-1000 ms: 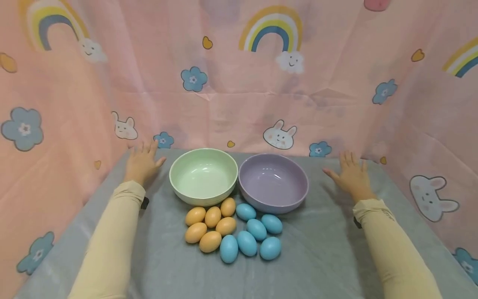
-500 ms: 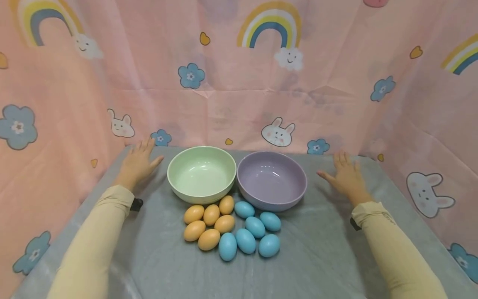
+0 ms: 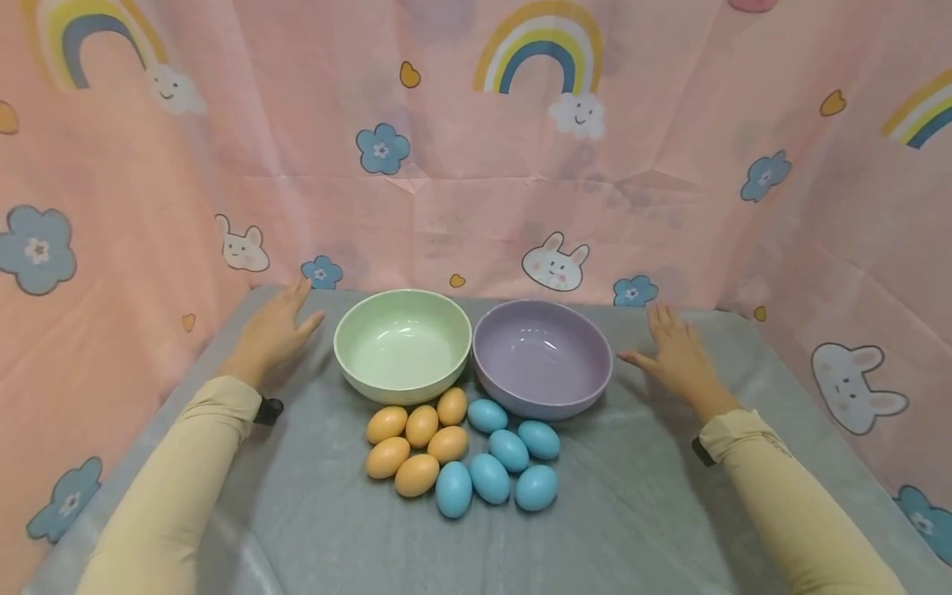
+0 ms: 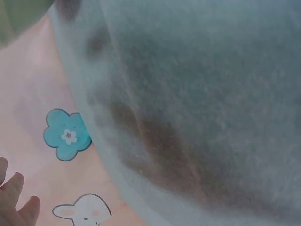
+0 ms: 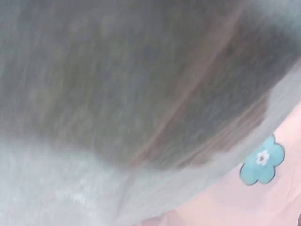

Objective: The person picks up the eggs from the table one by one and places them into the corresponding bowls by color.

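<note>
In the head view a pale green bowl (image 3: 402, 351) and a purple bowl (image 3: 542, 364) sit side by side, with nothing inside either. Several yellow-orange eggs (image 3: 417, 475) lie in front of the green bowl, and several blue eggs (image 3: 537, 487) in front of the purple one. To the left of the green bowl my left hand (image 3: 272, 333) has its fingers extended and holds nothing. My right hand (image 3: 680, 355) is spread just right of the purple bowl, thumb toward its rim, holding nothing. A few left fingertips (image 4: 30, 209) show in the left wrist view.
A grey cloth (image 3: 357, 554) covers the table. Pink curtains (image 3: 461, 207) printed with rainbows, flowers and rabbits hang at the back and both sides. A dark wrist strap piece (image 3: 269, 411) shows at the left cuff.
My right hand has moved left, closer to the purple bowl. My left hand has shifted slightly left and its forearm has swung outward. Bowls and eggs have stayed put.
</note>
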`<state>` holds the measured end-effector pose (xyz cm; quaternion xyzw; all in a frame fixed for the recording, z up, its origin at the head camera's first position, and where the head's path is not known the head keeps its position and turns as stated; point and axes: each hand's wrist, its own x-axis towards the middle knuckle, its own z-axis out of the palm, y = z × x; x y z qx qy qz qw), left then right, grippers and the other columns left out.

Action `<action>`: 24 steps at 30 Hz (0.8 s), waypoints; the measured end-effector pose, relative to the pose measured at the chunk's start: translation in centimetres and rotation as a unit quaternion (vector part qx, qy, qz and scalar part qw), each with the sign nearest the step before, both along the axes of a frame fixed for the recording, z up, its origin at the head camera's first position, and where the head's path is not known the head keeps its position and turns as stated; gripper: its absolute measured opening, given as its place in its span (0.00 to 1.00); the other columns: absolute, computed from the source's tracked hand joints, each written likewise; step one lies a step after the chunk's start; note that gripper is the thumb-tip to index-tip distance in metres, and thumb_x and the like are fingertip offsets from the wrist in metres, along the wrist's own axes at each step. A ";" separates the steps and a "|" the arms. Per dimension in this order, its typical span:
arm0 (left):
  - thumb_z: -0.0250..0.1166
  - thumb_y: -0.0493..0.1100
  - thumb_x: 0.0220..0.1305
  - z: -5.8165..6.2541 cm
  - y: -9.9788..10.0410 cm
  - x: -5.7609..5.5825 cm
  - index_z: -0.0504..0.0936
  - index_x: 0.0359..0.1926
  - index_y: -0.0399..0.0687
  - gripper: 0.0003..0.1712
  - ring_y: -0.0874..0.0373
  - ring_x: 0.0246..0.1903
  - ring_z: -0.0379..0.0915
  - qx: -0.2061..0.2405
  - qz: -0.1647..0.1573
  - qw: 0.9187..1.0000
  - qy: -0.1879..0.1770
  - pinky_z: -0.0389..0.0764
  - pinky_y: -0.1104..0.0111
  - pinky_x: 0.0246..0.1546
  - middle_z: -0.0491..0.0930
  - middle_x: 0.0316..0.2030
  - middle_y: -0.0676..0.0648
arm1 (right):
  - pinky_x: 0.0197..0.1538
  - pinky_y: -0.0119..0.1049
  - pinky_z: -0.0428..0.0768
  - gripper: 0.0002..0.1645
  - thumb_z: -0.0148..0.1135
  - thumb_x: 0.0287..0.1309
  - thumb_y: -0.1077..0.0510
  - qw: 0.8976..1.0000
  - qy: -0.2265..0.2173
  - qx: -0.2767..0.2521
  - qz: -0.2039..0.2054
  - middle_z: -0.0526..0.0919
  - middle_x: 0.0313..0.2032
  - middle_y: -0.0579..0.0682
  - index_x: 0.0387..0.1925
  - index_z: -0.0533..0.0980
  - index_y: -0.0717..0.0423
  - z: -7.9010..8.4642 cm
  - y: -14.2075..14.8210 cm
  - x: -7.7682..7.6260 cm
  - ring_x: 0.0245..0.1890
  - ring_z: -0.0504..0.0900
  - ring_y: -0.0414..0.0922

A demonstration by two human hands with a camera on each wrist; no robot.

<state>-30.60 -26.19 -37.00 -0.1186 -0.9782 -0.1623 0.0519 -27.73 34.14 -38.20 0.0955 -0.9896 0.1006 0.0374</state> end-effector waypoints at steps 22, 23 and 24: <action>0.43 0.65 0.75 -0.1 0.4 2.2 0.37 0.80 0.49 0.45 0.34 0.77 0.35 0.095 0.013 0.994 -0.045 0.43 0.36 0.75 0.34 0.79 0.41 | 0.74 0.71 0.44 0.63 0.56 0.65 0.33 0.989 -0.053 -0.140 -0.009 0.27 0.77 0.65 0.77 0.34 0.65 -0.5 -1.4 3.0 0.77 0.35 0.68; 0.43 0.66 0.75 -0.1 0.5 2.3 0.37 0.80 0.50 0.45 0.34 0.77 0.35 0.099 0.015 0.994 -0.049 0.43 0.36 0.75 0.34 0.79 0.42 | 0.73 0.71 0.44 0.62 0.56 0.66 0.33 0.988 -0.056 -0.144 -0.011 0.27 0.77 0.65 0.77 0.35 0.66 -0.5 -1.5 3.1 0.76 0.35 0.69; 0.43 0.66 0.75 -0.1 0.6 2.4 0.37 0.80 0.51 0.45 0.34 0.77 0.35 0.102 0.018 0.993 -0.052 0.43 0.36 0.75 0.34 0.80 0.42 | 0.73 0.71 0.45 0.62 0.56 0.66 0.33 0.987 -0.058 -0.149 -0.011 0.27 0.77 0.65 0.77 0.35 0.66 -0.5 -1.6 3.2 0.76 0.35 0.69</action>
